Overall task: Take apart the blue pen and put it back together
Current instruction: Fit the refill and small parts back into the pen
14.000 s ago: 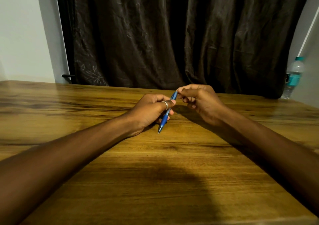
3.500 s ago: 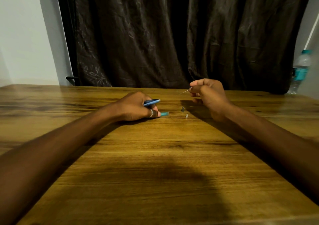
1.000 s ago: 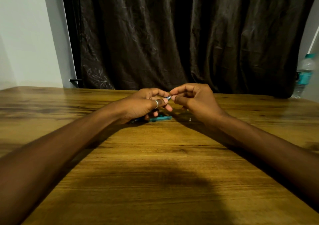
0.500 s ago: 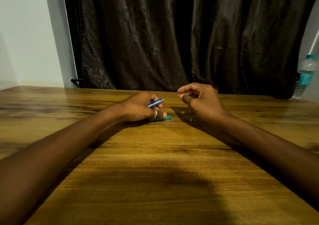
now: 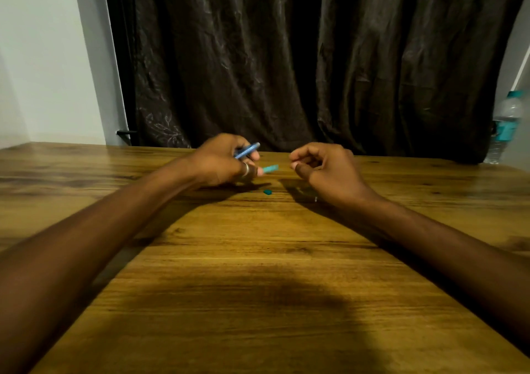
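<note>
Gripping the blue pen barrel (image 5: 247, 150) between thumb and upper fingers, the left hand (image 5: 222, 159) also pinches a shorter teal pen section (image 5: 270, 168) lower down, near the ringed finger. Both pieces point to the right, toward the other hand, which looks to me like a way of keeping the open ends ready for whatever part goes in next. This hand hangs just above the wooden table (image 5: 258, 259), knuckles toward the camera and wrist nearly level, with the forearm running in from the lower left.

Nearby, the right hand (image 5: 324, 167) is loosely curled, its thumb tucked against the bent fingers. Whether it pinches some thin part I cannot tell; nothing shows between the fingertips. It is apart from the left hand, with the heel low over the wood.

Between the two hands a small teal pen piece (image 5: 267, 192) lies on the table, and a tiny metallic bit (image 5: 316, 199) sits under the right wrist, perhaps the spring. So the pen is apart, most of it in the left hand.

A water bottle (image 5: 506, 126) stands at the far right edge, against the dark curtain (image 5: 301, 58).
</note>
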